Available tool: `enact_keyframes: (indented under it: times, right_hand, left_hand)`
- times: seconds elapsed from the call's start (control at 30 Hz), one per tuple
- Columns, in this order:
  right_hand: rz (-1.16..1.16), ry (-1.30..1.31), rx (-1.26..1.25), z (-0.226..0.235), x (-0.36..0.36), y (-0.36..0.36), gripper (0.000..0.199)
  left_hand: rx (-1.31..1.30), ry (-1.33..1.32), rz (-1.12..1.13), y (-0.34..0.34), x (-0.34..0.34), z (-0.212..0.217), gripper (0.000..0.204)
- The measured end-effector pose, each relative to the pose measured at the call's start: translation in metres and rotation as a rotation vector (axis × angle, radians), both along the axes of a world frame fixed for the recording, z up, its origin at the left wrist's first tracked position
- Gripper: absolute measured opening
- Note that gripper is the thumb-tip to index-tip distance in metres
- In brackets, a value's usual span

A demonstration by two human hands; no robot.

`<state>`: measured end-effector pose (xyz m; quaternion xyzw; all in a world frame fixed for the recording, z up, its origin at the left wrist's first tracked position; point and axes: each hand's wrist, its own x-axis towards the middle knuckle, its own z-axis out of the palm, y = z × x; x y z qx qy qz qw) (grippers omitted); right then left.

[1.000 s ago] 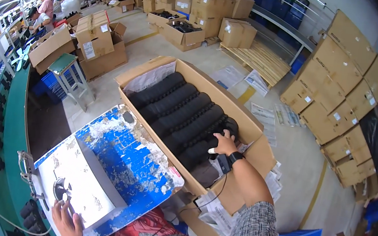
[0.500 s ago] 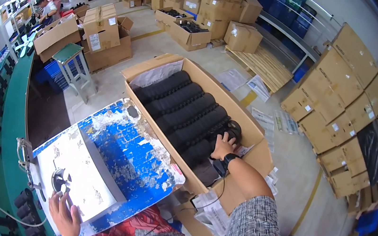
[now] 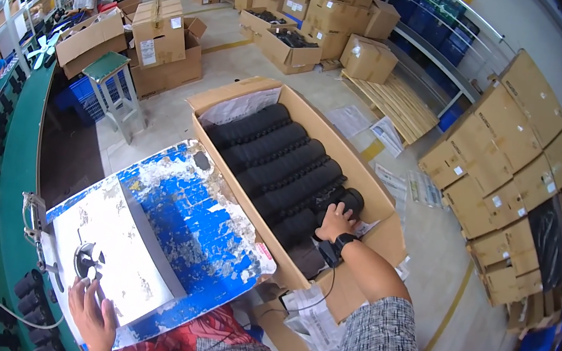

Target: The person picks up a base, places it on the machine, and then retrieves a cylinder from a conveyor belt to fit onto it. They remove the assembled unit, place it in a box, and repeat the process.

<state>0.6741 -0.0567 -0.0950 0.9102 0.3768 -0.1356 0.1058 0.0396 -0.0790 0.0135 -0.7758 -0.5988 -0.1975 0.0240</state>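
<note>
Inside a long open cardboard box [image 3: 373, 255], black ribbed cylindrical parts lie in several rows [image 3: 282, 165]. At the box's right end my right hand [image 3: 337, 224] has its fingers around the end of a black cylindrical part [image 3: 352, 200]; the thumb side and underside of the grip are partly hidden. My left hand [image 3: 92, 314] lies with fingers apart on a white plate [image 3: 135, 256], fingertips just below a round dark fixture [image 3: 88, 260] with a bright metal centre. Beside the fixture, a metal clamp [image 3: 37, 221] sits at the plate's left edge.
The plate rests on a worn blue board [image 3: 197, 221] against the box. A green conveyor [image 3: 16, 162] carrying black parts runs along the left. A green-topped stool [image 3: 107, 67] stands ahead. Carton stacks [image 3: 501, 176] rise at the right, near a wooden pallet [image 3: 397, 104]. People work far left.
The view has shifted slightly. My right hand stays at the same black part, which looks a little more tilted. My left hand remains on the white plate.
</note>
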Motion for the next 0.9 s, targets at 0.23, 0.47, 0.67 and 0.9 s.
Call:
enact_keyframes:
  times: [0.23,0.47,0.67,0.9]
  right_hand:
    - [-0.041,0.072,0.105,-0.006,0.015,-0.006,0.095]
    - [-0.167,0.107,0.082,-0.006,0.025,0.004,0.111]
    - [-0.228,0.220,0.012,-0.016,0.056,-0.001,0.127]
    - [-0.230,0.220,0.083,-0.031,0.041,0.002,0.124]
  left_hand:
    - [-0.029,-0.008,0.004,-0.002,0.002,0.003,0.040]
    - [-0.025,0.012,0.035,-0.002,-0.002,-0.004,0.040]
    - [0.014,-0.008,0.016,-0.001,0.000,-0.005,0.040]
    - [-0.019,-0.013,0.008,-0.002,0.000,0.000,0.039]
